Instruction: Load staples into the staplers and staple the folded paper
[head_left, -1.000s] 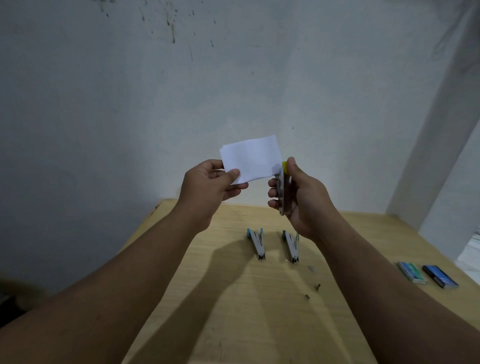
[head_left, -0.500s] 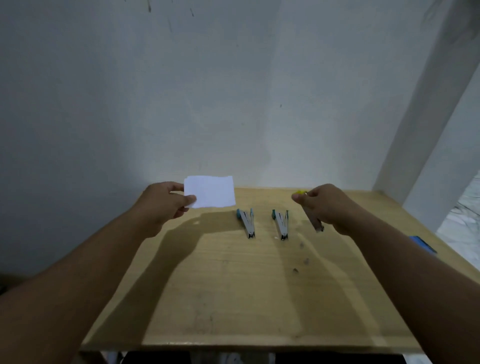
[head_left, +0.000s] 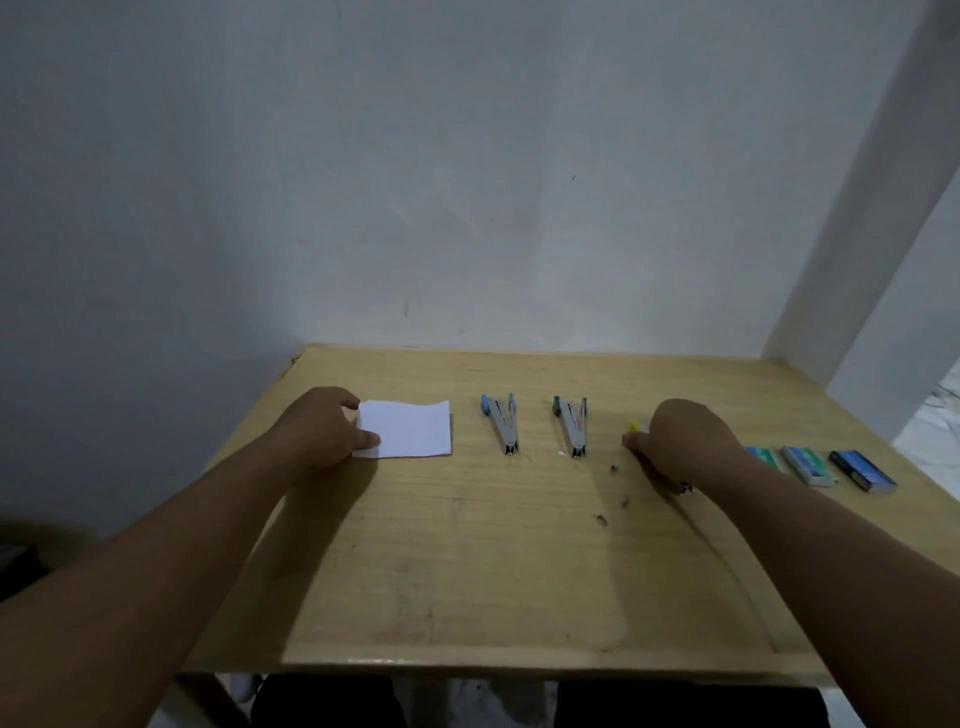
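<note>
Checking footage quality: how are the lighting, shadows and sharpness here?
Head view: dim, soft, slightly blurred; arm shadows fall across the table; wide-angle bends its edges; paper is the brightest spot; small debris is too blurred to identify.

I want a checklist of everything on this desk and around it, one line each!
Surface: wooden table, scuffed.
Job's things: folded paper lying flat; blue stapler and green stapler side by side; yellow stapler mostly hidden under the right hand.
Clutter: loose staple bits; three staple boxes at the right edge.
Grippers: left hand pinches the paper's left edge; right hand covers the yellow stapler, grip hidden.
Cables: nothing seen.
Surroundings: plain wall behind, pillar to the right.
</note>
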